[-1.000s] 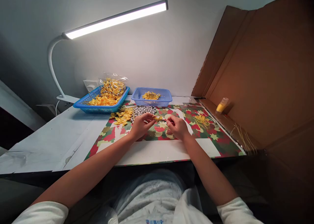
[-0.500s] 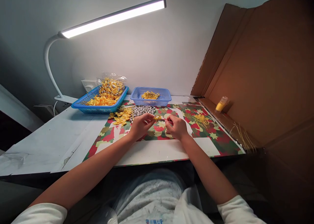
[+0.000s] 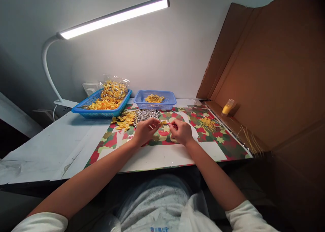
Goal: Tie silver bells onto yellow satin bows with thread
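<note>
My left hand (image 3: 146, 131) is closed in a pinch on a small yellow ribbon bow (image 3: 163, 123), held just above the table. From the other side my right hand (image 3: 181, 131) reaches in with thumb and fingers pressed together. A thin, dark, stick-like piece runs from its fingertips to the bow; its kind is too small to tell. Beyond my left hand lie a heap of silver bells (image 3: 147, 115) and a pile of yellow ribbon bows (image 3: 126, 120). Both palms are hidden.
A blue basket (image 3: 98, 115) of yellow bows stands back left, beside a smaller blue basket (image 3: 170, 105). Yellow cords (image 3: 207, 124) lie to the right, near a yellow-filled bottle (image 3: 228, 107). A lamp (image 3: 114, 18) hangs above; cardboard (image 3: 266, 72) walls the right side.
Both hands stay close together at the bow with only slight finger movement. The whole view has shifted a little; the baskets and piles are unchanged.
</note>
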`<state>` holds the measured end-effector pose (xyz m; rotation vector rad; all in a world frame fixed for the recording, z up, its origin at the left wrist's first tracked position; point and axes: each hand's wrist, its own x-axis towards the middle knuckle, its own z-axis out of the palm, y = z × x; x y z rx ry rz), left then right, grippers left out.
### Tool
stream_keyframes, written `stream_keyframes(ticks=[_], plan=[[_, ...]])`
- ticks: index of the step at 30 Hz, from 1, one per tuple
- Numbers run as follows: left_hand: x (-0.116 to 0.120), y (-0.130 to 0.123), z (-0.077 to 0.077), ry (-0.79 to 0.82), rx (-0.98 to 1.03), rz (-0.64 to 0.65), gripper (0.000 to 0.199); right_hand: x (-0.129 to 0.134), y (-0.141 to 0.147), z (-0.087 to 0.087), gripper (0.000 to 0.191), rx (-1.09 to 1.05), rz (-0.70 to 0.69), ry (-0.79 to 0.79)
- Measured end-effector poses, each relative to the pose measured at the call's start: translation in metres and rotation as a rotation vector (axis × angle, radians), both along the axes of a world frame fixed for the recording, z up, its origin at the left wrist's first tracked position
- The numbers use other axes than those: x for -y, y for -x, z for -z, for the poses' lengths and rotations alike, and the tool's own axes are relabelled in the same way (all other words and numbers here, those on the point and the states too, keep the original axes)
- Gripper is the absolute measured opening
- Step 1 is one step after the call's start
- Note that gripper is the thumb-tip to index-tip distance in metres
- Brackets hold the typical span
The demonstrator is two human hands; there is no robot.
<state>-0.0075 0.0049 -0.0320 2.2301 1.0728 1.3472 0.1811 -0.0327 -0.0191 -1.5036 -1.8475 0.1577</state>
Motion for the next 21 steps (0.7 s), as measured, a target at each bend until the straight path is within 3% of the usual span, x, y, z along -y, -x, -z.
stream_keyframes(ticks=[12,16,19,21], plan=[[-0.003,0.001,0.0,0.11,0.089,0.003,0.018,-0.002,-0.008,0.001,0.02,-0.081,0.011,-0.029],[-0.001,0.002,-0.004,0.199,0.17,0.03,0.021,-0.012,-0.025,0.002,0.022,-0.069,0.206,0.003],[-0.001,0.002,-0.006,0.245,0.225,0.063,0.02,-0.02,-0.033,0.006,0.022,0.076,0.372,0.151],[-0.001,0.002,-0.006,0.286,0.27,0.098,0.018,-0.024,-0.035,0.01,0.02,0.184,0.395,0.267]])
